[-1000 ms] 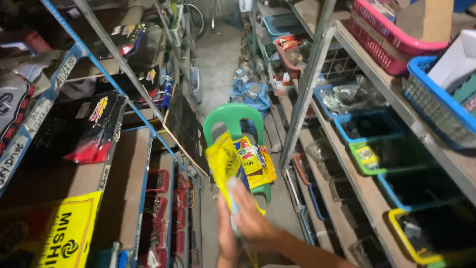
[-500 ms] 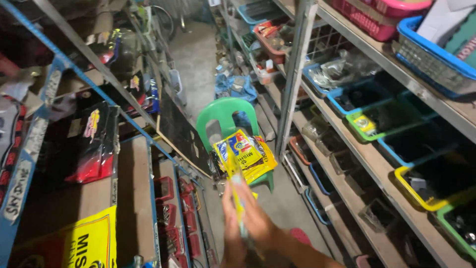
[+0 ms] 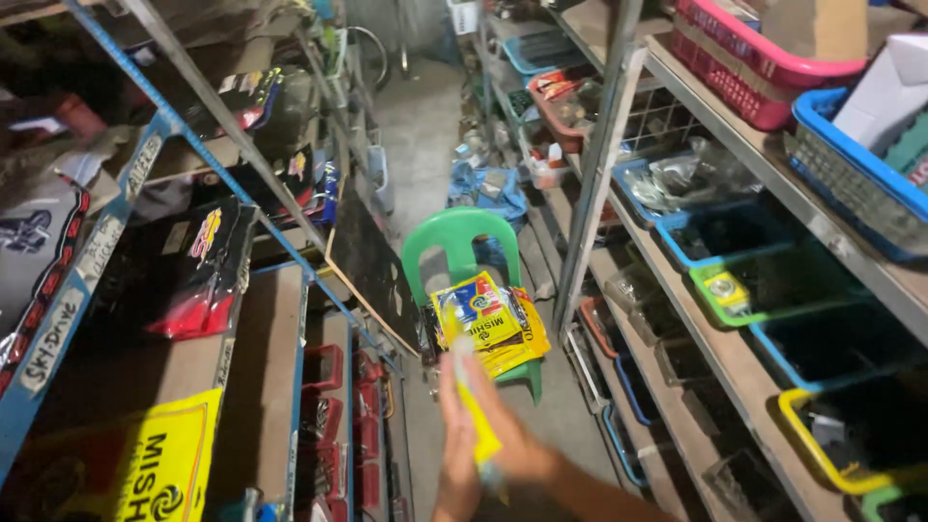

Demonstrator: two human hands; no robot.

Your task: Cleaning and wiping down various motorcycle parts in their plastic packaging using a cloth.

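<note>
My left hand [image 3: 454,440] and my right hand [image 3: 522,447] meet low in the view, pressed on either side of a thin yellow packet [image 3: 476,418] that I see edge-on and motion-blurred. Just beyond them stands a green plastic chair [image 3: 454,237] in the narrow aisle. A pile of yellow packets with blue and red print [image 3: 488,324] lies on its seat. The held packet hovers just in front of that pile, apart from it.
Metal shelving lines both sides of the aisle. On the right are blue, green and yellow plastic bins [image 3: 764,285] and a pink basket [image 3: 764,82]. On the left are cardboard boxes [image 3: 261,377], bagged parts [image 3: 203,280] and a leaning dark board [image 3: 372,266]. Clutter covers the concrete floor [image 3: 420,126] behind the chair.
The yellow packet was held up with its face showing; it has since turned edge-on and dropped lower between my hands. The pile on the chair is now in plain sight.
</note>
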